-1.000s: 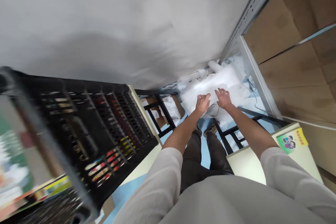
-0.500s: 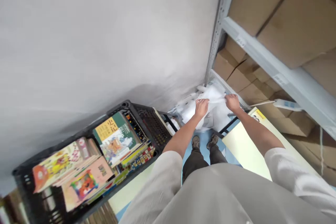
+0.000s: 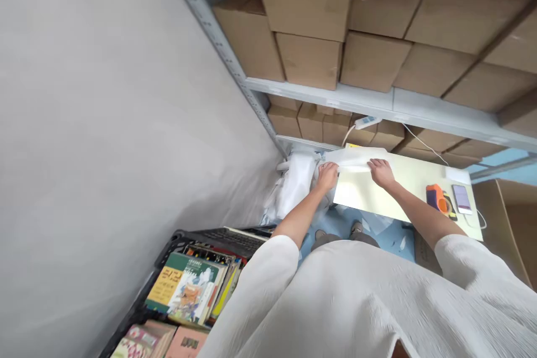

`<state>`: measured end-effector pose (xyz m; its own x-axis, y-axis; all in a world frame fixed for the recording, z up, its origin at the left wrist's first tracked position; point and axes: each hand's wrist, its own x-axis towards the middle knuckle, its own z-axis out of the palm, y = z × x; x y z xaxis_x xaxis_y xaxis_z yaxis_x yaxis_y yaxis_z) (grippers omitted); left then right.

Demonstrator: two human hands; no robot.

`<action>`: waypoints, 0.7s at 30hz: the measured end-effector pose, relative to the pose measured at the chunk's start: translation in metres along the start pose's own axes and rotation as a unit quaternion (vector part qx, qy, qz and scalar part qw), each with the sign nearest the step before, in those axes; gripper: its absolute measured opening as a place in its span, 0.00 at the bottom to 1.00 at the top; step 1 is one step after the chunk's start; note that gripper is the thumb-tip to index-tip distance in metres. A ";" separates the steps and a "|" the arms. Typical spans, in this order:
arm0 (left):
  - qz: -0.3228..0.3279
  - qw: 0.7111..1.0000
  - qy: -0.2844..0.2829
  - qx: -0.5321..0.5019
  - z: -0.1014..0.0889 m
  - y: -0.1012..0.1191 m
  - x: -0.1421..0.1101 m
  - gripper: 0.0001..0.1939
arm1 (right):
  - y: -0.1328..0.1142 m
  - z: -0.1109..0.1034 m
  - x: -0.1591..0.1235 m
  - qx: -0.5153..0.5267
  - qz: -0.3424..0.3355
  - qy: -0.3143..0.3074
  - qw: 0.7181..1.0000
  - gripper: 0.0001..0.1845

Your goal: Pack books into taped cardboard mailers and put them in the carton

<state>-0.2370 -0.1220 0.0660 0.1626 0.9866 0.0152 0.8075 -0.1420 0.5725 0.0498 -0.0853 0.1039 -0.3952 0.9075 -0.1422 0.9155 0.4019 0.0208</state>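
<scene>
A thin white sheet [image 3: 356, 161], foam or plastic, I cannot tell which, stretches between my two hands over the near left end of a pale yellow table [image 3: 373, 197]. My left hand [image 3: 327, 175] is closed on its left end. The fingers of my right hand [image 3: 381, 172] grip the other end. More white sheeting [image 3: 297, 179] lies bunched in the corner, left of my left hand.
Cardboard boxes [image 3: 308, 59] fill a grey metal shelf [image 3: 361, 99] behind the table. An orange tape dispenser [image 3: 436, 199], a phone [image 3: 462, 199] and a power strip [image 3: 367, 122] sit to the right. A black crate [image 3: 168, 246] holds books [image 3: 184, 288]; an open carton [image 3: 499, 218] stands right.
My body and view have turned right. Both hands have carried the white sheet from above the corner pile to over the table, still gripping it.
</scene>
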 end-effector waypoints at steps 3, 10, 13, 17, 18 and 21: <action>0.016 0.999 -0.043 0.013 0.023 0.029 0.008 0.20 | 0.023 0.020 -0.040 0.009 0.039 -0.026 0.999 0.35; -0.009 0.992 -0.115 0.047 0.078 0.074 0.016 0.19 | 0.062 0.068 -0.091 0.054 0.081 -0.088 0.991 0.38; -0.035 0.988 -0.138 0.061 0.102 0.081 0.014 0.19 | 0.074 0.088 -0.101 0.078 0.075 -0.127 0.986 0.38; -0.086 0.980 -0.160 0.078 0.132 0.085 0.006 0.21 | 0.088 0.110 -0.108 0.121 0.047 -0.207 0.970 0.43; -0.091 0.979 -0.163 0.082 0.138 0.086 0.004 0.22 | 0.092 0.114 -0.110 0.129 0.047 -0.217 0.966 0.45; -0.071 0.976 -0.187 0.088 0.154 0.091 0.000 0.25 | 0.100 0.125 -0.114 0.130 0.079 -0.206 0.967 0.41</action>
<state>-0.0762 -0.1473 -0.0081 0.2113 0.9036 -0.3728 0.9167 -0.0509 0.3963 0.1961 -0.1638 -0.0011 -0.2351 0.8080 -0.5402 0.9710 0.1700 -0.1682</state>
